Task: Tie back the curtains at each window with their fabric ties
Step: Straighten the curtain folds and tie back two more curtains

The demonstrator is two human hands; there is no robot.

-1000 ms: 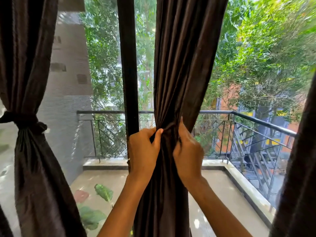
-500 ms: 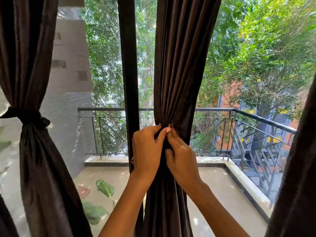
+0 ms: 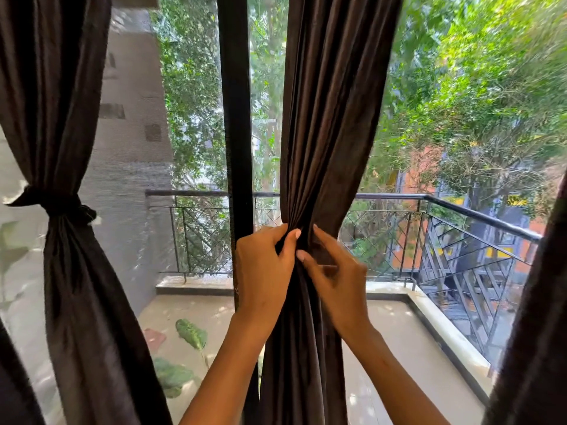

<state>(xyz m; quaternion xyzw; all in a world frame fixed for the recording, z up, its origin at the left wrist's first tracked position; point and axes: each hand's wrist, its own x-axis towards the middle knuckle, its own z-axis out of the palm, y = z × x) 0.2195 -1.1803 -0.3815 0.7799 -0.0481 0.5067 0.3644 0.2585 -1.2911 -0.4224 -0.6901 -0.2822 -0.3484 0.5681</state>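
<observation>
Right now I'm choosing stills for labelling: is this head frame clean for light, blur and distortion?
Head view: strongly backlit, so the middle curtain and the tied curtain read near black; the trees at right glare and smear; the railing bows from the wide lens; both the left hand and right hand stay fairly sharp.

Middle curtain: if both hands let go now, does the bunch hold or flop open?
Likely flops: the middle curtain hangs in soft folds, bunched only where the left hand and right hand pinch it. Probably light; the left curtain keeps its waist under a tie.
</observation>
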